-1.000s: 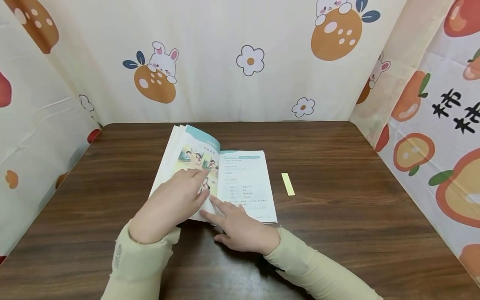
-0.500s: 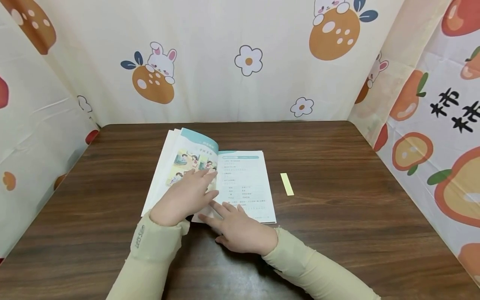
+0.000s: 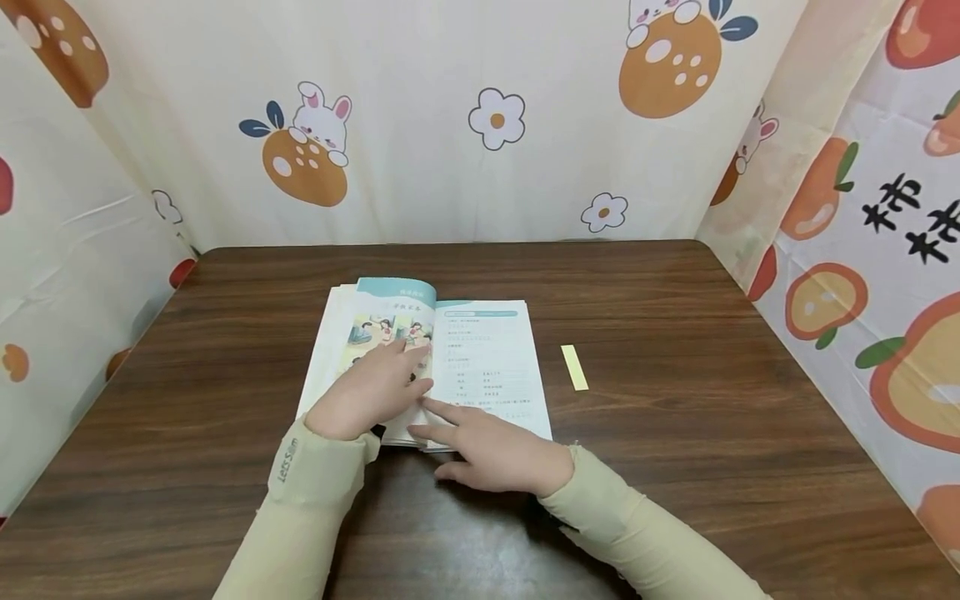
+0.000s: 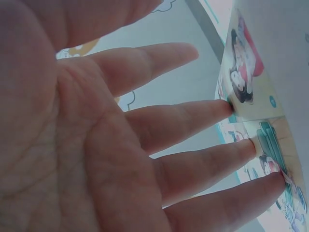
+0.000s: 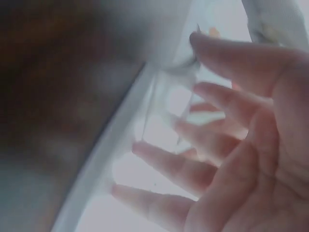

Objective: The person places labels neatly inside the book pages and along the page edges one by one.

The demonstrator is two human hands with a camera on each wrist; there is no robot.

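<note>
Evenly lit head view, soft glare on tabletop (image 3: 465, 546), hazy right-wrist view

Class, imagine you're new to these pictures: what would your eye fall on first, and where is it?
Probably the open book near the middle of the dark wooden table, with the left hand on its illustrated left page and the right hand over its lower edge. Next might come the small yellow strip lying apart to the book's right, and the cloth behind, printed with rabbits.

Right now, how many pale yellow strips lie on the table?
1: the slim, pale yellow rectangular strip lies on the dark brown wood-grain table, right of the open white-paged paper book. Any under the book would be hidden.
</note>
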